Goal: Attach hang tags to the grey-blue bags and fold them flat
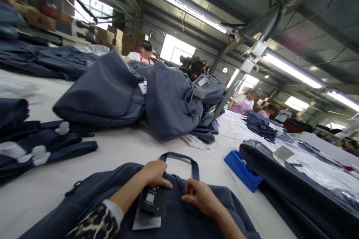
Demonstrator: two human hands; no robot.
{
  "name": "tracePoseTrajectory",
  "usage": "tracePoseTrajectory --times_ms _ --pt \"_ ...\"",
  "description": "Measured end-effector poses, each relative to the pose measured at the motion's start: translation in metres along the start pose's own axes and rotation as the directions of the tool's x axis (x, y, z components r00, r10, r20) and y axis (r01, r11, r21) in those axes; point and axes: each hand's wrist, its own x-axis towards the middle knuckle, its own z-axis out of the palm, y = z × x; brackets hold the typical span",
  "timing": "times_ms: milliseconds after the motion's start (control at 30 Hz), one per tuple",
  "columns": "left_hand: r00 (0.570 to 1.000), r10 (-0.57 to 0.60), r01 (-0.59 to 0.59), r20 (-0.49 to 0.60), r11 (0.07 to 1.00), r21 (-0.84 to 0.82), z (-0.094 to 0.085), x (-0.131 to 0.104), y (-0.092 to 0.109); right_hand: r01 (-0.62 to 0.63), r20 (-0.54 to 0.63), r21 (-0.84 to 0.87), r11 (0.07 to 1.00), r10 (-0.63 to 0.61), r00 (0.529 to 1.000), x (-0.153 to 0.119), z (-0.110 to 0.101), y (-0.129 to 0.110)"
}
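Observation:
A dark blue bag point(221, 201) lies on the white table in front of me, its strap handle point(179, 155) looped up at the far edge. My left hand point(155, 174) rests on the bag beside the handle's left end, over the top of a black tag point(153, 201); a paler card point(147, 222) shows beneath that tag. Near the handle's right end, my right hand point(199, 195) has its fingers curled together against the bag, and what they may hold is hidden.
Stuffed blue bags point(103, 89) stand across the table. Dark straps point(67, 149) lie at left. A blue tape dispenser point(243, 171) sits at right beside a folded dark bag point(297, 190). Several people work farther back; a slanted metal post point(231, 89) rises at right.

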Motion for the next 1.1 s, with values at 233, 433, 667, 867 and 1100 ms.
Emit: tracePoseTrajectory --times_ms 233,433,667,867,1100 --pt "0.988 0.151 -0.151 0.017 0.988 0.003 0.011 0.004 0.013 -0.013 -0.001 -0.024 1.0 0.013 1.0 0.002 0.002 -0.004" --pt "0.993 0.111 -0.11 0.031 0.994 -0.016 0.01 0.007 0.019 -0.023 -0.045 0.006 1.0 0.023 0.999 -0.003 0.009 -0.002" --pt "0.98 0.185 -0.184 -0.074 0.983 0.014 -0.019 -0.014 0.04 -0.005 -0.184 0.077 0.997 0.019 0.983 -0.005 -0.058 -0.015" --pt "0.921 0.369 -0.366 -0.128 0.929 0.044 -0.049 -0.047 0.079 -0.152 0.011 -0.01 0.988 0.152 0.988 0.019 -0.122 -0.011" --pt "0.887 0.46 -0.455 -0.049 0.887 0.081 -0.058 -0.065 0.105 -0.286 0.505 -0.08 0.955 0.286 0.814 -0.008 -0.078 0.017"
